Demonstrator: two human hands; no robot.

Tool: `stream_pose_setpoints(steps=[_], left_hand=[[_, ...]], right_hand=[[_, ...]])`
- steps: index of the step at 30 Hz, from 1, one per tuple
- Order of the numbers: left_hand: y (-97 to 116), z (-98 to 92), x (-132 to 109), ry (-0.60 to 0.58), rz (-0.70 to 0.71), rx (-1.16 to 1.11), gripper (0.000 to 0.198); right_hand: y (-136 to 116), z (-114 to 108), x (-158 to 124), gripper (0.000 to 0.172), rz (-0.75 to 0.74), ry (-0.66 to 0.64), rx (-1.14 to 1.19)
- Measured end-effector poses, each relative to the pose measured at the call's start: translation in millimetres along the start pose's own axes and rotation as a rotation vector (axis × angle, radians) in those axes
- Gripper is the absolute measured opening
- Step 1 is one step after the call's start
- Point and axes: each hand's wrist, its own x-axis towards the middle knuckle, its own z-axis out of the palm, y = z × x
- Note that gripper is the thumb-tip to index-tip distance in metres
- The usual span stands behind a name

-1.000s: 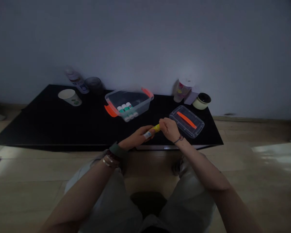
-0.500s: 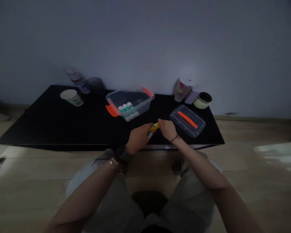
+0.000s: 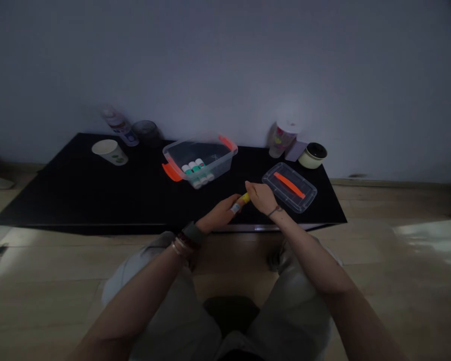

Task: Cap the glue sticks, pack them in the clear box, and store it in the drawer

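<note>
Glue stick [image 3: 239, 203] lower, btwn fingers [image 3: 226, 209] (yellow)

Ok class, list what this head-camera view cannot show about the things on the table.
Head view:
- Middle of the yellow tube: hidden by the left hand and right hand.
- Markings on the white-capped tubes: too small, seen through the clear plastic box.
- Round dark container by the wall: too dim and blurred to identify.

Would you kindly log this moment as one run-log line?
left hand: grips yellow glue stick; right hand: touches its far end; clear lid: beside right hand
</note>
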Motion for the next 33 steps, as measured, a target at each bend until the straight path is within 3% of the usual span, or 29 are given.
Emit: stream_pose_setpoints(steps=[4,7,14,17,19,22,24,26,29,33], left_hand=[[6,-0.6,-5,0.144,0.012,0.298,0.034],[8,-3.0,-5,0.175,0.022,0.391,0.035],[0,-13.3,4,0.135,-0.021,-0.012,0.040],[0,-17.2,5,0.163,0.040,-0.009,0.043],[2,-22.1,3,0.257,0.091,0.123,0.043],[4,-37.7,-3,0.527,0.052,0.420,0.048],[1,-52.9,-7,0.682,-0.022,0.575,0.051],[-8,-68.7,-10,0.751,-0.075,0.648,0.054],[-31,-86.9,-12,0.711,-0.103,0.640,0.050],[-63,-97.2,-9,0.647,-0.025,0.616,0.027]], right_hand=[[-8,0,-1,0.045,0.072,0.083,-0.116],[-8,4,0,0.045,0.122,0.126,-0.044],[7,20,7,0.049,-0.055,0.072,0.715],[10,26,10,0.045,-0.096,0.050,0.916],[12,26,12,0.045,-0.068,0.068,1.025],[20,22,15,0.046,0.020,0.133,1.166],[27,18,18,0.047,0.078,0.174,1.193],[33,12,19,0.045,0.123,0.205,1.154],[38,4,19,0.040,0.148,0.225,1.059],[37,-4,17,0.036,0.132,0.254,0.942]])
